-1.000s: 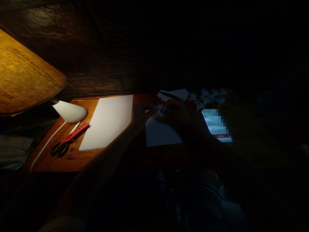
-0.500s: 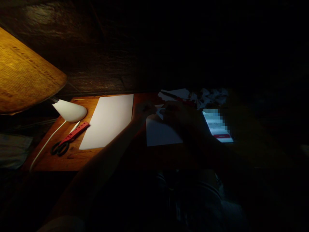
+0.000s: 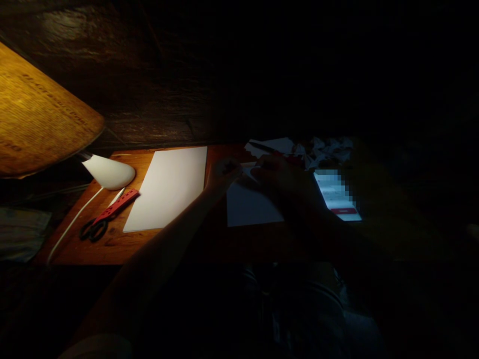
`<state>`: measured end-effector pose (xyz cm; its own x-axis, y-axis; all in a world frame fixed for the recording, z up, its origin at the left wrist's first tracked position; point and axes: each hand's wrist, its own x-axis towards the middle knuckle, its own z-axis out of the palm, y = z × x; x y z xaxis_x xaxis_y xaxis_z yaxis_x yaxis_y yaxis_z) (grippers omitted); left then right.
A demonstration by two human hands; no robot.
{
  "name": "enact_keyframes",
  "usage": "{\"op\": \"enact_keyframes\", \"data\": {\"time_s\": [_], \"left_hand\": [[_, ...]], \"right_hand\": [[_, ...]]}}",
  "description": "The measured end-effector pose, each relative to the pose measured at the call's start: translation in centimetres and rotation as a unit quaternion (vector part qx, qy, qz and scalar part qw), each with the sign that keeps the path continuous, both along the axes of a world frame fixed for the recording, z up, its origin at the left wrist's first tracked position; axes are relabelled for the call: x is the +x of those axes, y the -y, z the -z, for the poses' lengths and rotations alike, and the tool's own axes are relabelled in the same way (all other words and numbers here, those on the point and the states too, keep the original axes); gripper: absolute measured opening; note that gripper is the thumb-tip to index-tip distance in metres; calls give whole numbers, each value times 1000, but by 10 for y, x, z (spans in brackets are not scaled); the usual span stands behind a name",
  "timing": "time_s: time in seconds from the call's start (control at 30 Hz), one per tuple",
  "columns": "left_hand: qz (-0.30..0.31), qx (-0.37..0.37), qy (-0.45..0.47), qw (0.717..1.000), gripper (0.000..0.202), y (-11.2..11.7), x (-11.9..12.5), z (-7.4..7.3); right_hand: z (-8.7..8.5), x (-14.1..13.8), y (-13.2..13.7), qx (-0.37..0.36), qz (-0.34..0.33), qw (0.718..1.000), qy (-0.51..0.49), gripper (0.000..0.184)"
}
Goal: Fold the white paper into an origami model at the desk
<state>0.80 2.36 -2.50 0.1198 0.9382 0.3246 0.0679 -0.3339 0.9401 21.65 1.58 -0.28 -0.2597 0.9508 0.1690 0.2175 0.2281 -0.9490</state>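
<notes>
Dimly, the left hand (image 3: 225,170) and right hand (image 3: 285,188) sit over a white rectangular paper sheet (image 3: 252,207). Shadow hides whether either grips.

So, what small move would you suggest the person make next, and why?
Probably slide the paper left toward the lamp: the left hand and right hand are working on it in deep shadow, while the lit desk lies just beside it.

Wooden table (image 3: 116,249), white paper sheet (image 3: 166,189), scissors (image 3: 93,230), red ruler (image 3: 116,207), phone (image 3: 335,194)
</notes>
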Motion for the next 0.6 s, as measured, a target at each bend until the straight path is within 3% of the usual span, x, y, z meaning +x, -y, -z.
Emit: {"op": "enact_keyframes", "data": {"time_s": [0.33, 0.6], "left_hand": [[61, 35, -79, 994, 10, -3, 1, 7], [68, 63, -120, 988, 14, -7, -1, 12]], "right_hand": [[18, -3, -14, 51, 21, 998, -29, 16], [12, -6, -5, 42, 5, 999, 1, 18]]}}
